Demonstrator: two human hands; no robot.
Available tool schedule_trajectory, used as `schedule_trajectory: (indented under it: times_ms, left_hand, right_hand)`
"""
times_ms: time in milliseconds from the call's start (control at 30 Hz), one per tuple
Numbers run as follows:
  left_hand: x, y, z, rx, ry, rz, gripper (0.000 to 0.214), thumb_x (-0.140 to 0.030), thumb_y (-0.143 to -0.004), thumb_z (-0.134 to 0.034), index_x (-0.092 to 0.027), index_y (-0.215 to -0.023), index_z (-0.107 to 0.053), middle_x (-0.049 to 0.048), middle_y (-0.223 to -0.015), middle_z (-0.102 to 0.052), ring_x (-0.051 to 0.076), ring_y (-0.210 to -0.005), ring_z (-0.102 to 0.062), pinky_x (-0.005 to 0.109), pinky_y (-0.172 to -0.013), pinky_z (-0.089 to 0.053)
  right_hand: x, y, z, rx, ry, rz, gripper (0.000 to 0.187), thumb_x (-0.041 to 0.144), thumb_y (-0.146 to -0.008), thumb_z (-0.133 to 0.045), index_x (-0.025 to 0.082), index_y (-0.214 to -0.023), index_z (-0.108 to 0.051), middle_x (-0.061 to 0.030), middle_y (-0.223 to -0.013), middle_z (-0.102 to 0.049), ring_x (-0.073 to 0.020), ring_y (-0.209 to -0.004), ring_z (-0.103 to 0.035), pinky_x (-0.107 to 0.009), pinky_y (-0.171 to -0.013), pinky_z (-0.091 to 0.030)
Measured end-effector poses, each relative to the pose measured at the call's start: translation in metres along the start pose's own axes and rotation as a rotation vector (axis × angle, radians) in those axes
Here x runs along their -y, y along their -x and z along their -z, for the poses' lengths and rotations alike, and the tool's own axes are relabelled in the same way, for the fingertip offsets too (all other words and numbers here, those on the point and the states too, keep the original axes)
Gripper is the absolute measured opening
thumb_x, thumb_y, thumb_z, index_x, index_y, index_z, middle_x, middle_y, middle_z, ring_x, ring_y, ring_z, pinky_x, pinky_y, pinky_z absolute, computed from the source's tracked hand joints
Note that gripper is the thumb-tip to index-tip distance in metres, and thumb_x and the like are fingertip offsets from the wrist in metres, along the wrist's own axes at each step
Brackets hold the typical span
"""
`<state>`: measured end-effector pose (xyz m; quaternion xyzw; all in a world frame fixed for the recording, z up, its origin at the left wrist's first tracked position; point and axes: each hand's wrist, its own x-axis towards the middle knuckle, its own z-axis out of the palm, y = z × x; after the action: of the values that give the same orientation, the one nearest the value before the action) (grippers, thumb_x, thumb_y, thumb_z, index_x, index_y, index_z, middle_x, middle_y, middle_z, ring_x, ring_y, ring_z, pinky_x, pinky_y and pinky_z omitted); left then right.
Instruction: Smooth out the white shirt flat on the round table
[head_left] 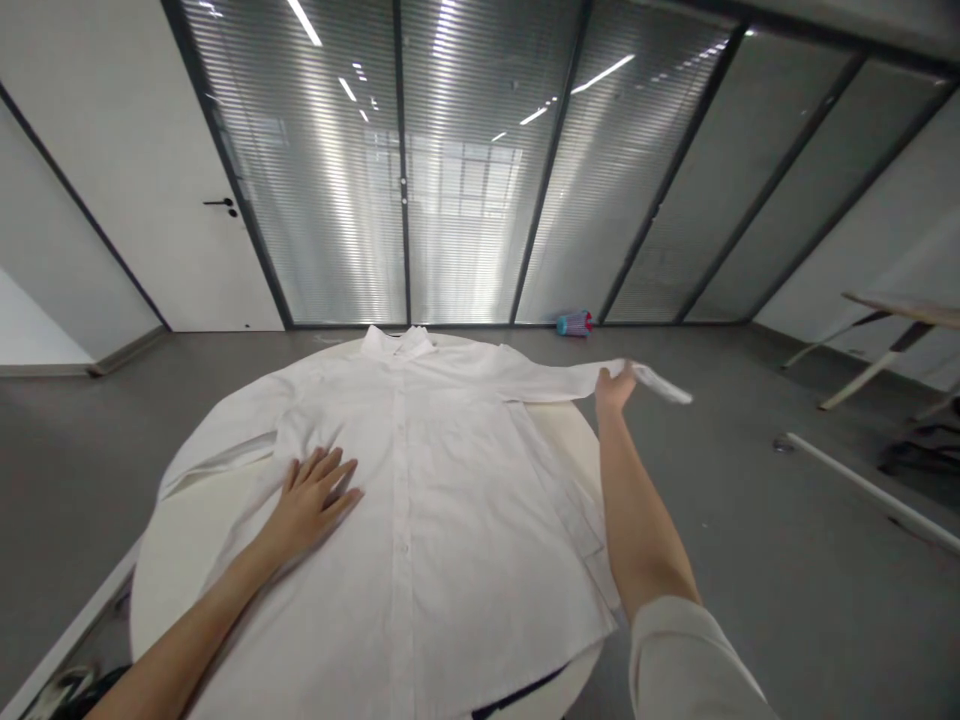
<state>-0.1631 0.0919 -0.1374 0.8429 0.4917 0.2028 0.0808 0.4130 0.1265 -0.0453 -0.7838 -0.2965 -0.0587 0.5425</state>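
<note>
A white button-up shirt (465, 500) lies spread face up, its collar at the far side and its hem toward me. Under it is a round white table (161, 570). My left hand (311, 500) rests flat on the left part of the shirt's front, fingers spread. Out at the right, my right hand (616, 385) grips the shirt's sleeve near the cuff, holding it stretched past the table's edge. The cuff end hangs beyond my fingers. On the left, the other sleeve (217, 425) lies bent on the tabletop.
Glass partitions with blinds (465, 230) stand behind the table, and a white door (202, 250) is at the left. A blue and red basket-like object (574, 323) lies on the grey floor (720, 520). At the right is a wooden-topped table (911, 308).
</note>
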Motion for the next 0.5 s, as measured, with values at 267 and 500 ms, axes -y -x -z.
schedule_trajectory:
  times_ms: [267,500]
  left_hand:
    - [-0.030,-0.047,0.042,-0.063,1.259,0.388,0.072,-0.067,-0.088,-0.054,-0.022,-0.144,-0.045,0.0172,-0.145,-0.052,0.032,-0.131,-0.053,0.052,-0.112,-0.039]
    - [-0.013,-0.086,0.035,-0.040,1.734,0.758,0.086,-0.072,-0.090,-0.046,-0.022,-0.154,-0.018,0.0195,-0.125,-0.060,0.028,-0.096,-0.071,0.050,-0.086,-0.057]
  right_hand:
    - [0.111,0.129,-0.055,0.539,-0.203,1.023,0.063,0.036,-0.091,-0.050,0.015,-0.150,-0.040,-0.0151,-0.149,-0.048,-0.0277,-0.141,-0.038,-0.049,-0.117,-0.029]
    - [0.089,0.245,-0.072,1.068,-0.097,1.296,0.045,0.026,-0.090,-0.055,0.025,-0.135,-0.060,-0.0071,-0.136,-0.062,-0.0247,-0.127,-0.053,-0.046,-0.108,-0.041]
